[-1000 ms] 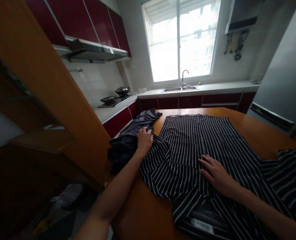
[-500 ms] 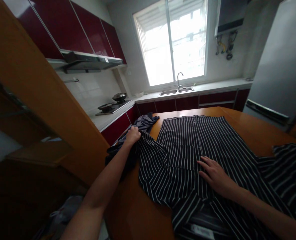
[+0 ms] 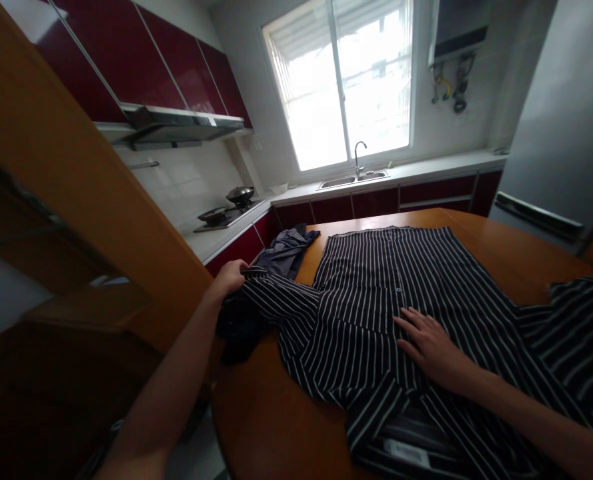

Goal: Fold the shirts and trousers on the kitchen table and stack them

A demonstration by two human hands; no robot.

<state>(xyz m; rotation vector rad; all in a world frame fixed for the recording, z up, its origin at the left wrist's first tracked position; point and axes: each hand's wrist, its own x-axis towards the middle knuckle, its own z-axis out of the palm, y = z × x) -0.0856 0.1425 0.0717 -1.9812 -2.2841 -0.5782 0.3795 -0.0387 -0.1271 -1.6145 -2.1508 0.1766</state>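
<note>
A black shirt with white stripes point(image 3: 356, 313) lies front side up on the wooden table, its collar toward me and its hem toward the window. My left hand point(image 3: 231, 277) grips the end of its left sleeve point(image 3: 286, 293), which is stretched out to the left above some dark clothes. Flat on the shirt's front, beside the button line, rests my right hand point(image 3: 429, 343) with its fingers apart. The other sleeve point(image 3: 581, 340) spreads toward the right edge of the view. A white label point(image 3: 406, 453) shows inside the collar.
Dark folded clothes point(image 3: 289, 250) lie at the table's left edge, partly under the sleeve. The round wooden table point(image 3: 276, 420) stands near a wooden partition point(image 3: 126, 220) on the left. Beyond are a stove with pans point(image 3: 239, 195), a sink point(image 3: 351, 181) and a fridge point(image 3: 546, 153).
My left hand has moved left and slightly down, pulling the sleeve out straighter to the side. My right hand has stayed in place on the shirt.
</note>
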